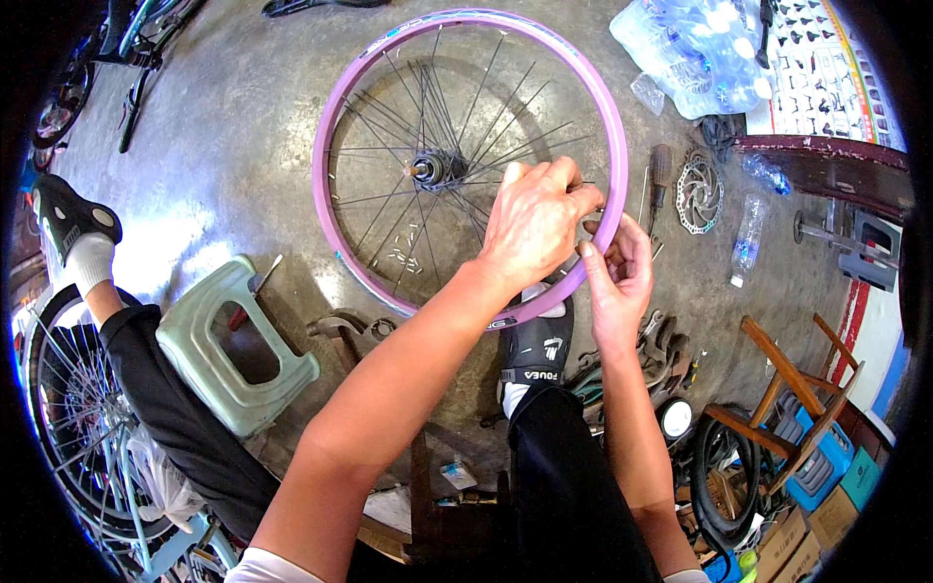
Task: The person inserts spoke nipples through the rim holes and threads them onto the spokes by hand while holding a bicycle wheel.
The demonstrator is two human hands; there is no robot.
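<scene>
A purple bicycle rim (326, 146) lies in front of me, with black spokes (491, 119) running loosely from the dark hub (439, 170) in its middle. My left hand (533, 222) reaches across the wheel, its fingers closed in a pinch just inside the rim's right side. What they pinch is hidden, possibly a spoke end. My right hand (622, 280) grips the rim's lower right from outside, thumb on the near side and fingers curled round it. Small silvery pieces like spoke nipples (403, 255) lie scattered on the floor within the rim.
A screwdriver (661, 175) and a brake disc (699, 192) lie right of the wheel. Beyond are a pack of plastic bottles (695, 58) and a loose bottle (746, 241). Wrenches (663, 340) sit beside my shoe (536, 345). A green stool (209, 340) stands at the left.
</scene>
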